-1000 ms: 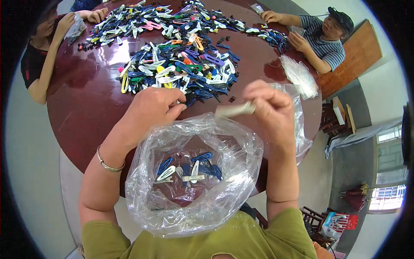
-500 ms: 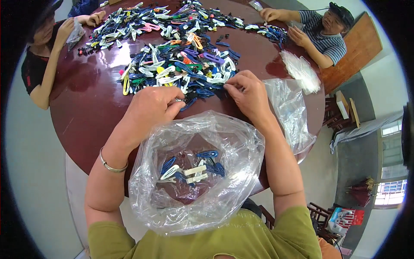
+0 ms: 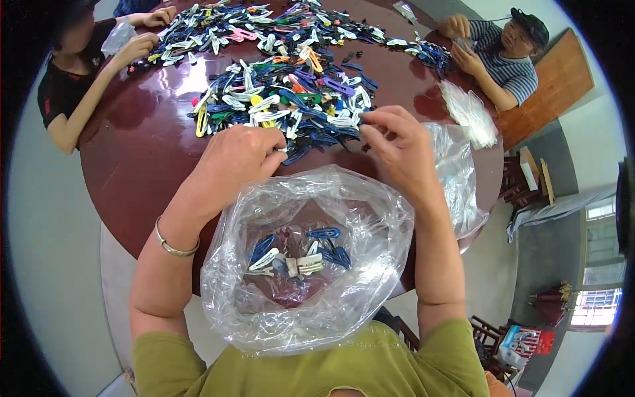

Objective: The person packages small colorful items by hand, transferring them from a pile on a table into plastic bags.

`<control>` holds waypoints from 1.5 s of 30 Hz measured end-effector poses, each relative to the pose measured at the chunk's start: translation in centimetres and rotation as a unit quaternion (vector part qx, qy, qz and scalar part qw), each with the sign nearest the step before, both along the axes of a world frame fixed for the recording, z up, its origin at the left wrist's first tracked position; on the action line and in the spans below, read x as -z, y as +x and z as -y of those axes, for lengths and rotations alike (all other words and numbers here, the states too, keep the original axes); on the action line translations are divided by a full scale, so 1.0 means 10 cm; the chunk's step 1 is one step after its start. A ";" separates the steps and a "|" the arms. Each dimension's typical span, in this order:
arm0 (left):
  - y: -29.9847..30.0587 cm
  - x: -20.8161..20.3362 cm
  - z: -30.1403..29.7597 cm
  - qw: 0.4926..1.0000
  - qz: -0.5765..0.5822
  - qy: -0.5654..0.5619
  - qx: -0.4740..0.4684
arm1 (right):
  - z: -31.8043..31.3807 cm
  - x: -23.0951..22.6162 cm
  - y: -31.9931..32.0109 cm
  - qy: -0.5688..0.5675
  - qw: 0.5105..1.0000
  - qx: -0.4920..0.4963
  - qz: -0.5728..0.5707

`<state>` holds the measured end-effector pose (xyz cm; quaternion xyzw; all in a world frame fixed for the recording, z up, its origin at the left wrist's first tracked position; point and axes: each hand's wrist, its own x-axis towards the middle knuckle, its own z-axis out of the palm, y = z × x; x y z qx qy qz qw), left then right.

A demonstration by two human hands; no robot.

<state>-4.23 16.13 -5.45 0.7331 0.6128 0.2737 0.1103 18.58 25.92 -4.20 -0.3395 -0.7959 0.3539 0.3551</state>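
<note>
A loose pile of hair clips, mostly white, dark blue and black, lies just beyond my hands. At its near left edge, my left hand pinches a white hair clip, mostly covered by the fingers. On the pile's right side, my right hand has thumb and fingertips drawn together by the clips; a small dark thing at the tips is hard to make out. Between my forearms a clear plastic bag lies wide-mouthed. Inside it are several clips, including blue snap clips and cream clips.
A bigger clip heap spreads across the far side of the round table. Flat clear bags and a crumpled plastic sheet lie at right. Two people sit across, one left, one right, handling small bags.
My right hand has shifted slightly right, its fingertips a little looser. My left hand keeps its pinch by the pile. The cream clips in the bag lie differently. The left person's hand has lowered to the heap.
</note>
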 end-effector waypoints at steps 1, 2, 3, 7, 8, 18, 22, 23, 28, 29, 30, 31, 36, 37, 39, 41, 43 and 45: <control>0.02 -0.02 -0.01 1.000 -0.008 0.003 0.000 | -0.13 0.15 0.01 0.072 0.996 0.024 0.047; 0.04 -0.02 -0.03 1.000 -0.012 0.006 0.004 | -0.22 0.24 0.04 0.143 0.983 0.052 0.098; 0.04 -0.02 -0.03 1.000 -0.014 0.005 0.005 | -0.24 0.27 0.01 0.177 0.976 0.058 0.116; 0.06 -0.05 -0.02 1.000 0.003 -0.026 0.005 | -0.25 0.41 -0.08 0.207 0.959 0.095 0.166; 0.06 -0.07 -0.01 0.999 0.010 -0.036 0.006 | -0.26 0.40 -0.08 0.208 0.960 0.096 0.162; 0.02 -0.04 0.01 1.000 0.020 -0.015 -0.004 | 0.08 -0.20 0.03 -0.115 0.984 0.068 -0.120; 0.04 -0.08 0.01 0.999 0.027 -0.036 -0.010 | 0.22 -0.37 0.17 -0.117 0.967 -0.184 -0.134; 0.03 -0.06 0.02 0.999 0.024 -0.030 -0.011 | 0.24 -0.35 0.11 -0.139 0.977 -0.126 -0.105; 0.02 0.02 -0.02 0.998 0.046 0.023 0.024 | -0.13 0.11 0.09 0.061 0.994 0.041 0.079; 0.03 0.03 -0.03 0.998 0.046 0.023 0.025 | -0.20 0.19 0.11 0.068 0.992 0.036 0.102; 0.04 0.06 -0.05 0.998 0.034 0.047 0.037 | -0.22 0.23 0.09 0.066 0.992 0.036 0.102; 0.04 0.09 -0.08 0.996 0.022 0.071 0.049 | -0.23 0.27 0.07 0.112 0.984 0.039 0.134; 0.07 0.15 -0.15 0.977 -0.051 0.189 0.085 | -0.27 0.36 0.00 0.185 0.966 0.072 0.165; 0.07 0.17 -0.16 0.977 -0.075 0.183 0.083 | -0.27 0.36 0.00 0.170 0.970 0.076 0.156; 0.06 0.20 -0.18 0.978 -0.090 0.171 0.073 | -0.30 0.38 0.00 0.157 0.973 0.083 0.147; 0.05 0.23 -0.22 0.980 -0.105 0.159 0.062 | -0.33 0.42 0.02 0.124 0.985 0.087 0.081; 0.02 0.24 -0.26 0.963 -0.127 0.233 0.048 | -0.35 0.43 0.04 0.093 0.990 0.094 0.052; -0.01 0.24 -0.30 0.962 -0.118 0.243 0.036 | -0.37 0.45 0.05 0.061 0.993 0.100 0.024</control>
